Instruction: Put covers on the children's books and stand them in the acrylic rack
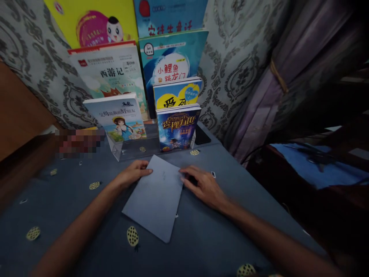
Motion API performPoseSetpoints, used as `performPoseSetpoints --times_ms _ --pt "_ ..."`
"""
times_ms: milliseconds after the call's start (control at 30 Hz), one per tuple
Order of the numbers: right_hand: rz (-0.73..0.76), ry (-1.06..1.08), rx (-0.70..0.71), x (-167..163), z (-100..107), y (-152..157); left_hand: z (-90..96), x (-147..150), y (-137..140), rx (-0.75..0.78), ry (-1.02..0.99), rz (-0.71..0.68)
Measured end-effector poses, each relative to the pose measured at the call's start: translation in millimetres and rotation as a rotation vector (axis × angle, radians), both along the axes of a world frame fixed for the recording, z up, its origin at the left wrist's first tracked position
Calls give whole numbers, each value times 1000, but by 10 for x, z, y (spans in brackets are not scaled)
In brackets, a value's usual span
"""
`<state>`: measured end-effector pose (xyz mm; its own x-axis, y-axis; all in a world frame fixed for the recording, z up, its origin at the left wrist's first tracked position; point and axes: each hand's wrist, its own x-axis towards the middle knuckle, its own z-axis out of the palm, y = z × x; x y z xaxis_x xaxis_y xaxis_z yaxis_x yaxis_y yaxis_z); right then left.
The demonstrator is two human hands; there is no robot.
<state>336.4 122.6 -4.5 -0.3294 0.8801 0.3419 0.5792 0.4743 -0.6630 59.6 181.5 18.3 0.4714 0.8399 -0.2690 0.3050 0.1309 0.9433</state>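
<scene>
Dark tablecloth (207,242); left hand (132,174) pinches booklet (157,202) at ten o'clock, right hand (206,187) touches two, grip unclear; apparently steadying, lifting would need both.

A thin, pale blue-grey rectangular booklet (155,196) with a smooth, plain cover lies over the blue-grey, pineapple-printed cloth on the counter (207,242). It is closed, its cover facing up, with small, faint dark marks, too blurred to read, toward the far end. Its long sides run slantwise, the far end angled to the right. The near right corner looks rounded. Whether its underside fully touches the cloth cannot be told.
</scene>
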Motion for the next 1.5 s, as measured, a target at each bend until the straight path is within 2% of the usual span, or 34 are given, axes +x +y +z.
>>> performPoseSetpoints --times_ms 67,167,233,333,400,433,500,667,733,800,933,1033,1300,1500 --pt "-85 82 -48 0 -8 17 25 4 -7 -94 -152 -4" --pt "-223 262 -193 -16 13 33 96 17 -25 -126 -287 10" --pt "-151 424 -408 -43 38 30 154 25 -47 -111 -333 22" --pt "55 655 -742 -102 92 17 247 28 -95 -70 -363 24" --pt "81 738 -796 -134 171 17 322 16 -127 -36 -365 19" --pt "71 746 -766 -144 235 21 366 4 -140 -16 -368 15" --pt "42 695 -615 -155 412 32 467 -41 -161 42 -382 12" --pt "36 433 -43 -225 943 3 778 -273 -200 305 -380 -47" --pt "22 352 172 -307 1041 -32 904 -382 -225 391 -283 -119" --pt "23 272 311 -410 1031 -64 1011 -469 -254 419 -134 -249" --pt "76 154 368 -577 856 -108 1120 -540 -293 329 47 -527" --pt "83 131 388 -611 784 -126 1116 -548 -291 279 45 -588" --pt "72 146 375 -640 900 -43 1036 -626 -229 351 25 -468" --pt "17 150 328 -791 998 134 1030 -734 -157 333 -121 -312"
